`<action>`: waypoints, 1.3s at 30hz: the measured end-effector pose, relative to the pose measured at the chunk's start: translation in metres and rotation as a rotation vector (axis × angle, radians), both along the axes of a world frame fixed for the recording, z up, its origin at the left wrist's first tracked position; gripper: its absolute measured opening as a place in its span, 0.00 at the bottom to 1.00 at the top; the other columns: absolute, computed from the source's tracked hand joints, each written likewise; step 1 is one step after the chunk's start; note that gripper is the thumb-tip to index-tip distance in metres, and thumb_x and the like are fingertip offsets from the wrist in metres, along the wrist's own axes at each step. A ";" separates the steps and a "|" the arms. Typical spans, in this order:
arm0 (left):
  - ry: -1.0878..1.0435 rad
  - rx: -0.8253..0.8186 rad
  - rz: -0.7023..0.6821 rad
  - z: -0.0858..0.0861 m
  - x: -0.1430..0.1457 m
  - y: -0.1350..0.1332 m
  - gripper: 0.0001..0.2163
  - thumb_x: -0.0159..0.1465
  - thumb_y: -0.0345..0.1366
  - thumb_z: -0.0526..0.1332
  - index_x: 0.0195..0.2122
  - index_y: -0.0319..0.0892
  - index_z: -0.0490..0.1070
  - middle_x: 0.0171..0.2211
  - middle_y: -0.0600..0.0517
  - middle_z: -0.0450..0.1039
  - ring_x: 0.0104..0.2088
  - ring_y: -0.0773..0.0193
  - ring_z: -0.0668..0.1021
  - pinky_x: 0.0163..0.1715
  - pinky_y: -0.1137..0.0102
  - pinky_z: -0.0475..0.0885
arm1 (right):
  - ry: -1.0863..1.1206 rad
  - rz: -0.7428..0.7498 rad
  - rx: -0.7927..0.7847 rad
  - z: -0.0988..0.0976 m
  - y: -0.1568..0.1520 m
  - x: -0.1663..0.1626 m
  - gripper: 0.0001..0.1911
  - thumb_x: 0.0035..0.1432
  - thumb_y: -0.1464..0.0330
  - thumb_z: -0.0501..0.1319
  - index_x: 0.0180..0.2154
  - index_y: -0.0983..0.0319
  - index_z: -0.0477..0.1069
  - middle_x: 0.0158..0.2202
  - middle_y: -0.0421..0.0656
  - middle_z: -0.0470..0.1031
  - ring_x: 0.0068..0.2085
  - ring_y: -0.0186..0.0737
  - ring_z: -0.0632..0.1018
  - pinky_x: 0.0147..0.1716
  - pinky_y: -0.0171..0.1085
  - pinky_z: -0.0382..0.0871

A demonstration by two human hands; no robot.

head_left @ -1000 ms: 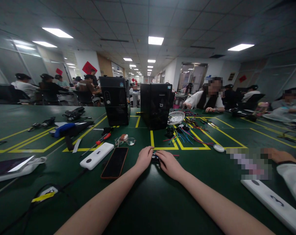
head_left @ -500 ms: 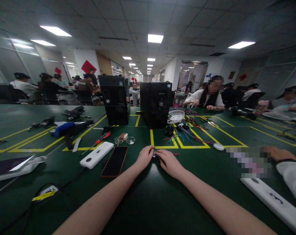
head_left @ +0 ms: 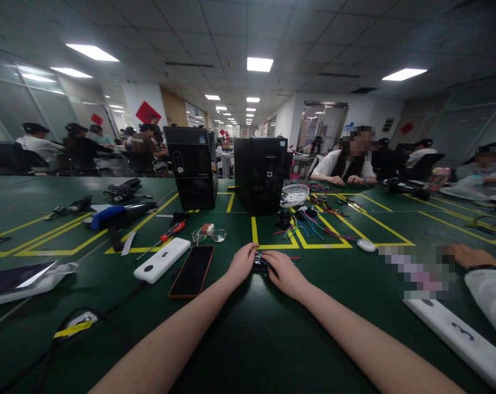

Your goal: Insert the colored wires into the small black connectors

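Note:
Between my hands, low over the green table [head_left: 268, 334], is a small black block [head_left: 259, 265] with white marks on its near face. My left hand [head_left: 243, 262] is closed on its left side, fingers curled over the top. From the right my right hand [head_left: 284, 269] grips the same block, its fingertips resting on the upper edge. A short red wire [head_left: 295, 258] sticks out beyond the right fingers. Most of the block is covered by my fingers, so its exact kind cannot be made out.
Two black computer towers [head_left: 189, 169] stand ahead. Nearby on the left lie a phone [head_left: 191, 271], a white power bank [head_left: 162, 260], glasses [head_left: 209, 235] and a screwdriver [head_left: 172, 231]. Coloured wires [head_left: 309, 224] and a white basket [head_left: 295, 195] are ahead right. A co-worker's hand [head_left: 473, 256] rests at right.
The block has turned slightly, so more of its white marks face me. My hands stay in place. Across the table, a co-worker's raised hand has come down.

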State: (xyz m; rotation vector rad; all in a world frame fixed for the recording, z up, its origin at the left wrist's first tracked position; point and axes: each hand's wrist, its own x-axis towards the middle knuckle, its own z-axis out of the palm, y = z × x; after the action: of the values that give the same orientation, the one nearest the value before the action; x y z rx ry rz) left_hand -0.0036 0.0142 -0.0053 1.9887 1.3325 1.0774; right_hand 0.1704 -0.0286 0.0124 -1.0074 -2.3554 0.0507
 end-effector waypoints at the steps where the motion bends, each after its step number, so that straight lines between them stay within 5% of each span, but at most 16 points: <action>1: -0.010 -0.003 -0.004 0.000 0.000 0.000 0.12 0.64 0.30 0.48 0.44 0.40 0.68 0.38 0.50 0.73 0.40 0.63 0.74 0.45 0.70 0.67 | 0.001 -0.001 0.001 0.000 0.000 0.000 0.24 0.51 0.77 0.53 0.52 0.61 0.64 0.50 0.48 0.68 0.52 0.42 0.68 0.52 0.46 0.62; 11: -0.029 -0.037 0.011 0.002 0.001 0.000 0.12 0.63 0.29 0.50 0.45 0.40 0.68 0.37 0.50 0.74 0.40 0.63 0.75 0.45 0.70 0.67 | -0.014 -0.004 -0.018 -0.001 0.001 -0.001 0.23 0.52 0.76 0.53 0.52 0.62 0.64 0.51 0.48 0.68 0.52 0.42 0.67 0.52 0.45 0.61; 19: 0.076 0.031 -0.036 0.001 0.001 -0.003 0.14 0.66 0.35 0.47 0.43 0.41 0.70 0.40 0.49 0.74 0.43 0.62 0.74 0.45 0.69 0.67 | -0.015 -0.098 0.015 0.001 0.005 -0.002 0.12 0.58 0.72 0.53 0.44 0.61 0.68 0.44 0.46 0.72 0.47 0.41 0.71 0.48 0.44 0.63; 27: 0.212 0.120 -0.124 0.003 0.001 -0.009 0.18 0.54 0.37 0.63 0.46 0.42 0.68 0.44 0.48 0.72 0.45 0.56 0.73 0.48 0.64 0.65 | 0.005 -0.167 0.030 -0.003 0.006 0.001 0.11 0.56 0.73 0.54 0.43 0.62 0.68 0.43 0.48 0.71 0.45 0.42 0.71 0.46 0.44 0.64; 39: 0.211 0.071 -0.100 0.001 0.001 -0.005 0.16 0.54 0.36 0.63 0.45 0.41 0.70 0.43 0.47 0.73 0.44 0.56 0.73 0.47 0.64 0.65 | 0.066 -0.120 0.060 -0.008 0.014 -0.013 0.05 0.57 0.74 0.55 0.35 0.62 0.68 0.43 0.47 0.71 0.46 0.43 0.69 0.45 0.45 0.63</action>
State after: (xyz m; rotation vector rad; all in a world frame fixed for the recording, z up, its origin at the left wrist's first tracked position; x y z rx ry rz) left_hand -0.0029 0.0094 -0.0046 2.2472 1.2986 0.9007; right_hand 0.1576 -0.0144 0.0048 -1.0991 -2.2195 -0.0322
